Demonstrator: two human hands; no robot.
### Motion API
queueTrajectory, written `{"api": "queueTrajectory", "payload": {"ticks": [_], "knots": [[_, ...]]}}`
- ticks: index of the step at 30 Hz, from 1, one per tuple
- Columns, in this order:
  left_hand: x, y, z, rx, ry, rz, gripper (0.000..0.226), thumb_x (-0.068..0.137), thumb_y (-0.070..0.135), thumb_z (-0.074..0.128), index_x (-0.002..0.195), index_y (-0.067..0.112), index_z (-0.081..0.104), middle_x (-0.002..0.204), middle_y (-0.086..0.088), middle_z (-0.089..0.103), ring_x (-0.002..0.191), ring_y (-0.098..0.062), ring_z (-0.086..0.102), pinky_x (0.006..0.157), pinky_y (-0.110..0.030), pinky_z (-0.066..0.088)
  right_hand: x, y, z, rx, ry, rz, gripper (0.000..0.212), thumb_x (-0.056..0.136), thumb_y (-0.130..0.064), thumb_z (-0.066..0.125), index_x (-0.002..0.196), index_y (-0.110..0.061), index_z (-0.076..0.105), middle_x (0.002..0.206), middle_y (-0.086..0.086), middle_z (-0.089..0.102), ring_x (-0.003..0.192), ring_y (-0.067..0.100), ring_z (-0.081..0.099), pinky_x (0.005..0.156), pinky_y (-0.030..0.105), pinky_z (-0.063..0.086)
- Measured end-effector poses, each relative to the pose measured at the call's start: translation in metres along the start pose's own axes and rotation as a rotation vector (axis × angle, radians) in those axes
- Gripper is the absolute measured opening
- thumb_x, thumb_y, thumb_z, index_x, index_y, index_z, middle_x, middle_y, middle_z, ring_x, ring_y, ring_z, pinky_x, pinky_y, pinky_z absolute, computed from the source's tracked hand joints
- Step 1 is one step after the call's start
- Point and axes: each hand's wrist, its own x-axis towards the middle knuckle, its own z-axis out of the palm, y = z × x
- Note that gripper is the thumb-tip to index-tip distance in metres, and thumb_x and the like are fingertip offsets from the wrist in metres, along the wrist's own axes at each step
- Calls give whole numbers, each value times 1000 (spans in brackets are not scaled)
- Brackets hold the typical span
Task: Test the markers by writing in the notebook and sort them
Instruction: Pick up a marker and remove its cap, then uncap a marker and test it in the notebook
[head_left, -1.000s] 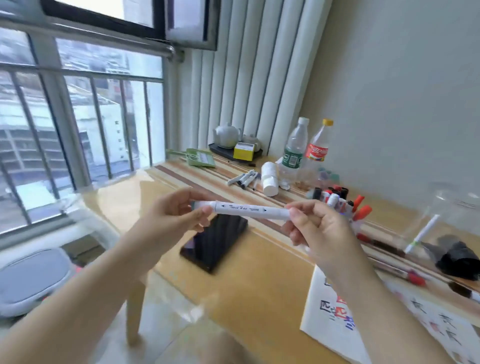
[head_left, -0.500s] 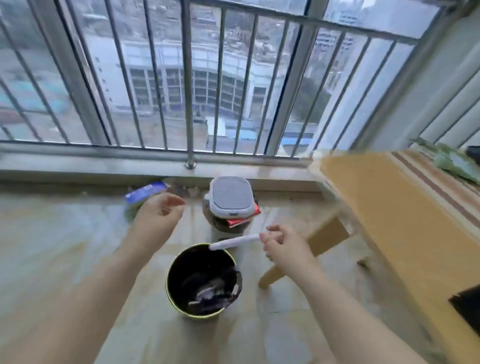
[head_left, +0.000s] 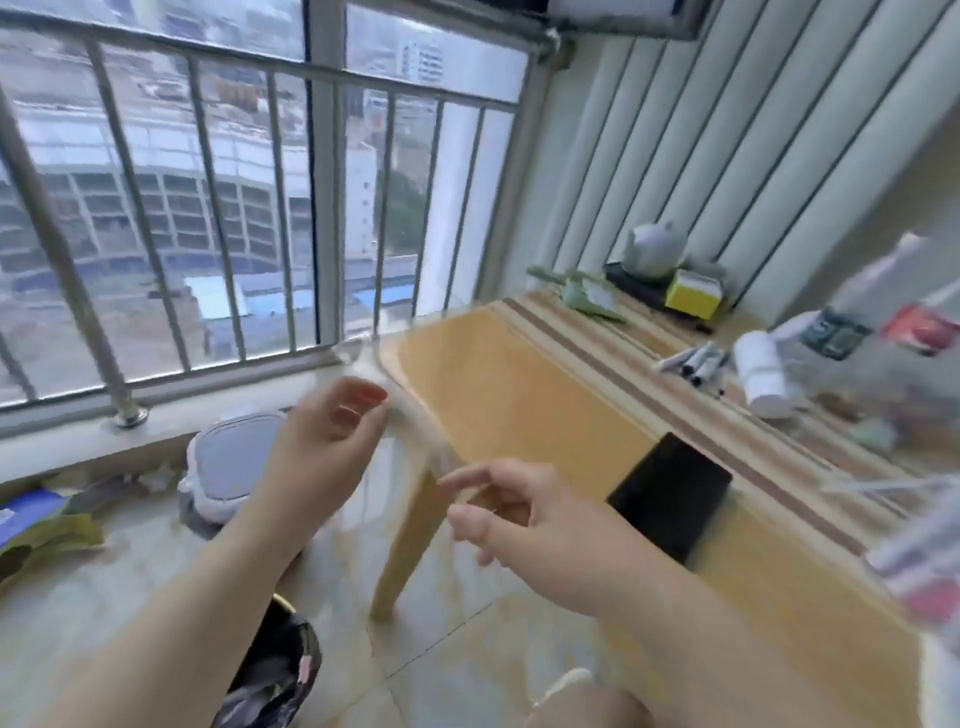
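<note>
Both grips empty. Left hand (head_left: 332, 441) sits mid-frame, fingers loosely curled around nothing, thumb side up, forearm running in from lower left. Right hand (head_left: 511, 512) is just below and right of it, fingers spread and relaxed, index reaching toward frame left, forearm coming in from lower right. The two hands are near each other but apart, both off the near corner of the table (head_left: 519, 395), over the floor.

No marker in either hand. Loose markers (head_left: 693, 361) lie on the striped strip at right of frame, beside a white roll (head_left: 761, 379). More blurred markers show at the right edge (head_left: 919, 577); colours not readable. Notebook is not in view.

Bin (head_left: 275, 670) with its black liner sits at bottom, left of centre, partly behind my left forearm.

Risks, as I judge them:
- Frame is heavily smeared; a fast reach back toward the pile could clip the bottles (head_left: 831, 332) at right or sweep markers off the table.
- Black phone (head_left: 670, 493) lies flat across the line from my right hand to the markers; a low arm pass could drag it toward the edge.
- With piles indistinct, tested and untested markers could get mixed, which would spoil the sort.
</note>
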Motion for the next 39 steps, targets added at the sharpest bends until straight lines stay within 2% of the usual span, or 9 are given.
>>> {"api": "queueTrajectory", "payload": {"ticks": [3,6,10,16,20,26,31,36,39], "knots": [[3,63,62,-119,-209,184,10,83,22,63,84,32,61,85,10,64,72,-6,59,62,-21,47,-43,22,-65,19,250,20,15,89,-43,54,103,-42,60,92,-7,69,72,2,65,78,28,54],[-17,115,127,-163,-421,332,13,85,17,59,86,30,60,80,11,63,71,-3,58,60,-10,44,-91,66,-114,57,491,112,10,89,-37,57,97,-40,62,88,-4,70,65,2,62,75,34,54],[-62,155,206,-158,-699,498,19,86,18,59,85,37,57,82,13,63,76,-1,58,62,-13,46,-165,123,-153,80,720,282,12,91,-26,57,103,-29,62,89,4,71,61,5,58,62,17,47],[-140,194,289,-152,-931,646,14,87,20,56,88,34,58,82,14,62,82,0,55,66,-10,44,-265,201,-177,23,924,549,14,91,-26,59,104,-28,63,91,-7,70,72,0,63,65,13,48],[-180,207,334,-116,-1016,650,10,89,24,53,95,30,57,84,16,58,76,-2,56,66,-14,47,-300,250,-195,-114,955,711,23,90,-19,58,113,-25,60,100,-3,63,76,2,54,56,8,42],[-202,215,380,-52,-1030,629,11,89,21,52,92,31,53,87,15,58,79,-2,57,72,-19,50,-298,290,-231,-325,860,692,25,88,-18,62,112,-25,59,89,-16,49,74,-1,46,66,16,40],[-204,212,391,-13,-1041,643,11,90,22,51,93,32,52,87,17,56,80,0,55,70,-15,49,-277,305,-241,-438,732,650,22,89,-23,61,110,-23,61,112,-7,53,97,13,55,85,26,46],[-199,205,394,-7,-1047,653,13,88,19,53,91,32,52,86,16,58,77,-3,57,69,-16,49,-283,301,-240,-374,742,628,14,90,-25,59,104,-23,60,101,-9,53,88,9,54,77,22,46],[-201,208,393,-18,-1042,658,13,88,22,55,93,33,51,88,17,57,78,-3,56,68,-14,48,-297,282,-233,-10,932,565,6,91,-29,58,95,-25,58,82,-11,61,67,-4,57,60,13,46]]}}
